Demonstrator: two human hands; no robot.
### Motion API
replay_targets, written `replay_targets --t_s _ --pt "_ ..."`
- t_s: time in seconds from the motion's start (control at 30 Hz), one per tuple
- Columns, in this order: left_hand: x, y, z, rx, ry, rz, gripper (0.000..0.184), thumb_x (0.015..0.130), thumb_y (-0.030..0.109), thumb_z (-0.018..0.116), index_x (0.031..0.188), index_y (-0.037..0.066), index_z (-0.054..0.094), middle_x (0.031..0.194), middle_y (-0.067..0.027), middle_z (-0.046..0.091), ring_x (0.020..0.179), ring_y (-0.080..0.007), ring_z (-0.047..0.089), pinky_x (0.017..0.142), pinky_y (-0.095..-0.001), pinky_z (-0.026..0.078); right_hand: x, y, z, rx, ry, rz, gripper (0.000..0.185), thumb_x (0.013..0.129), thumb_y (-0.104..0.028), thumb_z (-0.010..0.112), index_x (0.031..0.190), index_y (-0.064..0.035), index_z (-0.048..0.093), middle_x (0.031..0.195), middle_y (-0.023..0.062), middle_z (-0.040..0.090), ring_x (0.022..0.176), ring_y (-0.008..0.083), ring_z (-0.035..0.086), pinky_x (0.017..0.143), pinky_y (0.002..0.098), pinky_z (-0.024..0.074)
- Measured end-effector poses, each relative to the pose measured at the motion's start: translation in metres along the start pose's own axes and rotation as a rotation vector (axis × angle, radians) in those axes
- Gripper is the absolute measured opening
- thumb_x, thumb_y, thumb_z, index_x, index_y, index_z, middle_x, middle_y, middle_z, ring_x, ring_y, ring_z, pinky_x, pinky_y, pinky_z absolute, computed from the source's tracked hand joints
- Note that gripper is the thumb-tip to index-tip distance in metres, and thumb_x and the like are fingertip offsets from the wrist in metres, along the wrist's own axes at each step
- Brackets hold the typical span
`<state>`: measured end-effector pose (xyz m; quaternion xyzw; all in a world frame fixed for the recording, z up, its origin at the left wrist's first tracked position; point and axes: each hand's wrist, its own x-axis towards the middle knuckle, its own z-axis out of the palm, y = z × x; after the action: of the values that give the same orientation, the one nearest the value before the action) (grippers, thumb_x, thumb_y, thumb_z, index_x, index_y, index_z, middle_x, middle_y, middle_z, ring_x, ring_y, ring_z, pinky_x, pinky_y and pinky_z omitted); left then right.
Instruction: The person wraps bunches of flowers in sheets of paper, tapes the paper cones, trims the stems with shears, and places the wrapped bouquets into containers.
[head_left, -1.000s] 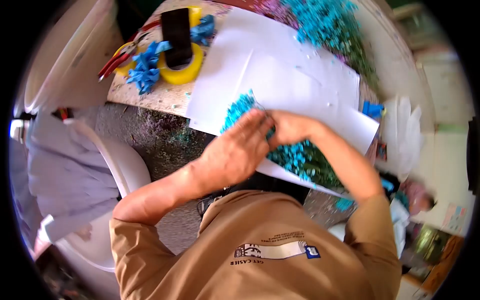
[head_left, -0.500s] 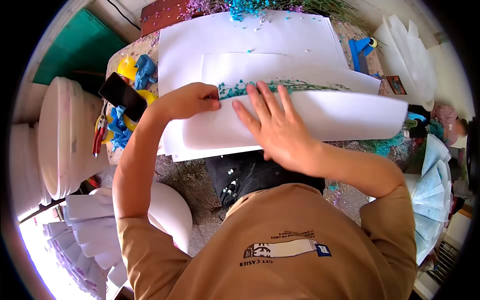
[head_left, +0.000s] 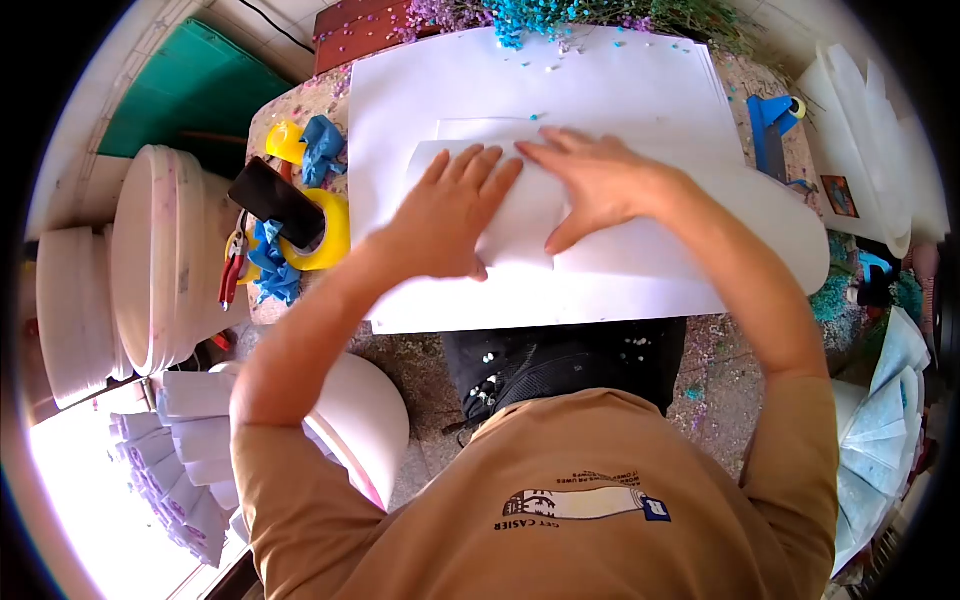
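Note:
My left hand [head_left: 452, 215] lies palm down, fingers spread, on a piece of white paper [head_left: 665, 245] that is folded or rolled over on itself. Beside it, my right hand [head_left: 598, 182] presses on the same paper with its thumb held apart and fingers stretched forward. Neither hand is wrapped round anything. Underneath are large flat white sheets [head_left: 400, 110] covering the tabletop. Whatever the folded paper encloses is hidden.
At left are yellow tape rolls [head_left: 338, 235], a black phone [head_left: 272, 200], red-handled pruners [head_left: 232, 268] and crumpled blue paper [head_left: 322, 148]. A blue tape dispenser [head_left: 768, 135] stands at right. Blue dried flowers [head_left: 515, 20] lie at the back; a white stool [head_left: 365, 420] is below.
The paper has been rolled away from me, and the teal dried flowers inside it no longer show. Both hands have moved onto its far part; my left hand's curled fingers have spread flat.

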<state>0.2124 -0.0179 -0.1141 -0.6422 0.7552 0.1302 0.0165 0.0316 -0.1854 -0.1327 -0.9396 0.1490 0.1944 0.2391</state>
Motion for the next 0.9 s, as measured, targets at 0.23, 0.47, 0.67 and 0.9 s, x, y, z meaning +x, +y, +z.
replay_targets --t_s 0.23,0.47,0.67,0.9 --pt "0.042 -0.035 -0.021 -0.336 -0.451 -0.057 0.123 0.054 0.032 0.093 0.157 0.006 0.03 0.145 -0.0249 0.049 0.136 -0.0411 0.048 0.113 -0.0447 0.042 -0.032 0.005 -0.027 0.009 -0.123 0.085 0.123 0.058 -0.043 0.091 0.161 -0.015 0.029 0.128 0.0225 0.06 0.115 0.0401 0.063 0.096 0.0467 0.0514" --pt "-0.057 0.035 0.051 0.232 0.378 0.06 0.085 0.069 0.022 0.076 0.146 0.004 0.045 0.126 -0.0314 0.059 0.115 -0.0443 0.061 0.108 -0.0565 0.045 -0.088 -0.033 0.085 -0.391 0.539 -0.127 0.113 0.06 -0.038 0.089 0.159 -0.0181 0.038 0.115 0.0181 0.058 0.099 0.0326 0.062 0.085 0.044 0.0537" --pt "-0.01 0.004 0.002 -0.171 -0.182 -0.052 0.08 0.067 0.022 0.083 0.139 0.007 0.051 0.118 -0.0191 0.064 0.109 -0.0399 0.063 0.098 -0.0477 0.049 -0.059 -0.006 0.029 0.053 0.121 -0.025 0.091 0.063 -0.034 0.086 0.147 -0.0186 0.054 0.1 0.0187 0.068 0.09 0.0364 0.068 0.078 0.0456 0.0558" --pt "0.08 -0.065 -0.022 -0.649 -0.874 -0.179 0.097 0.058 0.03 0.093 0.14 0.002 0.05 0.125 -0.022 0.066 0.116 -0.038 0.064 0.101 -0.0437 0.049 0.01 0.061 -0.022 0.792 -0.453 0.057 0.089 0.058 -0.025 0.092 0.138 -0.0029 0.058 0.114 0.0166 0.074 0.099 0.0258 0.073 0.086 0.0392 0.0582"
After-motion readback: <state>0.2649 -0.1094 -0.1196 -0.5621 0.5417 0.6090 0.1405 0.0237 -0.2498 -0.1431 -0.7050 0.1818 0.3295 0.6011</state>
